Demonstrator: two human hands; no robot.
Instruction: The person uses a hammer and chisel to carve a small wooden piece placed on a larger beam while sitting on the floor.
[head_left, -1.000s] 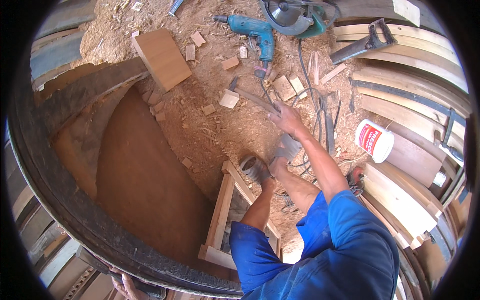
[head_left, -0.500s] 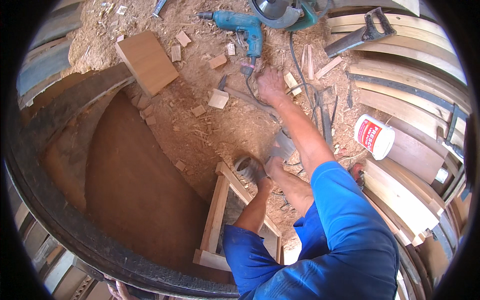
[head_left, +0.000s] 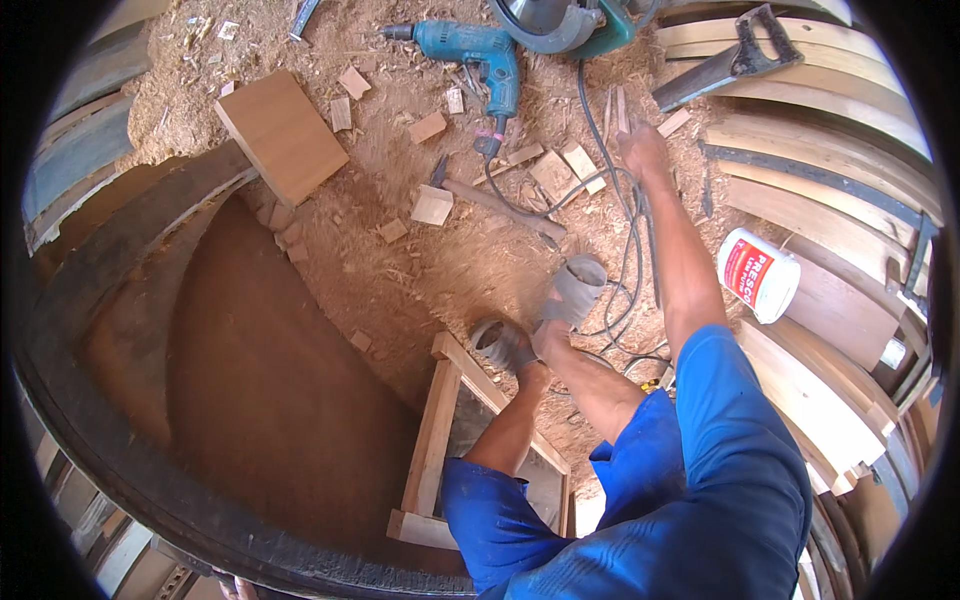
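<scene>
My right hand [head_left: 643,152] is stretched forward over the sawdust, its fingertips at some thin wooden strips [head_left: 622,108]. Whether the fingers close on a strip is not clear. Just left of that hand lie small pale wood blocks [head_left: 583,165] and a hammer [head_left: 500,205] with a wooden handle. At the lower left, a small part of my left hand [head_left: 238,588] shows beyond the dark rim of a large curved wooden panel [head_left: 280,370]. Its fingers are mostly hidden. A teal power drill [head_left: 470,45] lies ahead, with a black cord [head_left: 630,260] running near my right forearm.
A circular saw [head_left: 560,25] lies at the top and a handsaw [head_left: 730,60] at the upper right. A white bucket [head_left: 758,275] stands beside stacked boards [head_left: 810,390]. A square wood block [head_left: 282,137] lies at left. Close to my legs is a wooden frame [head_left: 433,440].
My right hand has moved right, away from the pale blocks and over to the thin strips. More of the blocks shows now. Less of my left hand shows beyond the dark rim.
</scene>
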